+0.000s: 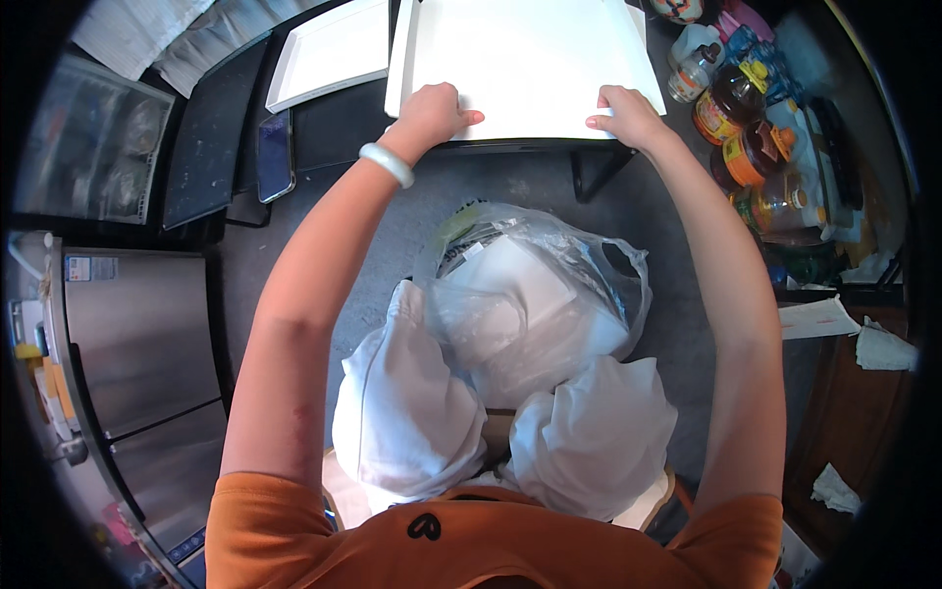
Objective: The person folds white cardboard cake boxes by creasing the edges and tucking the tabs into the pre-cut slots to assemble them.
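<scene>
A shallow white cardboard box (530, 66) lies on the black table before me, its left side wall standing up. My left hand (434, 114), with a pale bangle at the wrist, grips the box's near edge toward the left corner, thumb on the inner face. Toward the right corner, my right hand (629, 118) holds the same edge, its thumb also inside. The fingers below the edge are partly hidden. Left of this box rests another shallow white box (331, 55). A smartphone (276, 158) lies at the table's near edge, by that smaller box.
A clear plastic bag (478, 324) holding white flat pieces sits on the floor between my knees. Several bottles, among them a dark one with a yellow cap (728, 103), crowd the right side. A steel refrigerator (143, 324) stands at the left, below a clear-fronted cabinet (92, 140).
</scene>
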Demonstrator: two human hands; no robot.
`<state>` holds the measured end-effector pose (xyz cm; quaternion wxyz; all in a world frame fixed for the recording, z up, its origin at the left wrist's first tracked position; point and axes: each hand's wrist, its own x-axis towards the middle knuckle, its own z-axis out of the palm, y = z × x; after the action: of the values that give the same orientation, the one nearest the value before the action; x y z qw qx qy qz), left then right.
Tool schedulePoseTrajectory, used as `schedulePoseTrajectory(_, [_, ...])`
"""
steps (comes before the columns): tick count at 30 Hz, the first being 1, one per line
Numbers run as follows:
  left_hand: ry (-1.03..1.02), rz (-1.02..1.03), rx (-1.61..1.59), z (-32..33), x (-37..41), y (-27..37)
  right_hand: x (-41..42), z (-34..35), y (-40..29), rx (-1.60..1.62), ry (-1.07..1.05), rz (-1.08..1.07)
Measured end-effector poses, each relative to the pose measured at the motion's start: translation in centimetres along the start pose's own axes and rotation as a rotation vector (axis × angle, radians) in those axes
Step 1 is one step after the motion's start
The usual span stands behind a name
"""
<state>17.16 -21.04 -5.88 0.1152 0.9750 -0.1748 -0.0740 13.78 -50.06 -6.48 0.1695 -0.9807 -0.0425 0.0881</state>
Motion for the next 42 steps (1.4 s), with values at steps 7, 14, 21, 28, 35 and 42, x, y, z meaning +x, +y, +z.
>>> schedulePoseTrajectory(7, [0.004,-0.062,0.314,-0.2,0.0,-0.6,-0.6,0.4,-0.6,-0.299,0.307,-0.136])
schedulePoseTrajectory(14, [0.038,-0.099,0.387,-0.6,-0.7,-0.3,-3.2,2.9,0.6,-0.11,0.472,-0.561])
schedulePoseTrajectory(21, [0.138,-0.03,0.434,0.2,-0.5,-0.9,-2.8,3.1,0.1,-0.511,0.479,-0.681])
schedulePoseTrajectory(28, [0.329,0.372,0.366,-0.3,-1.5,0.2,-2.0,3.1,-0.1,-0.475,0.427,-0.651])
schedulePoseTrajectory(35, [0.318,0.604,0.199,2.0,-2.1,1.4,-1.6,2.9,-0.6,-0.356,0.399,-0.588])
schedulePoseTrajectory(42, [0.334,0.56,0.28,2.3,-2.9,1.8,-2.7,4.0,-1.5,-0.235,0.451,-0.555])
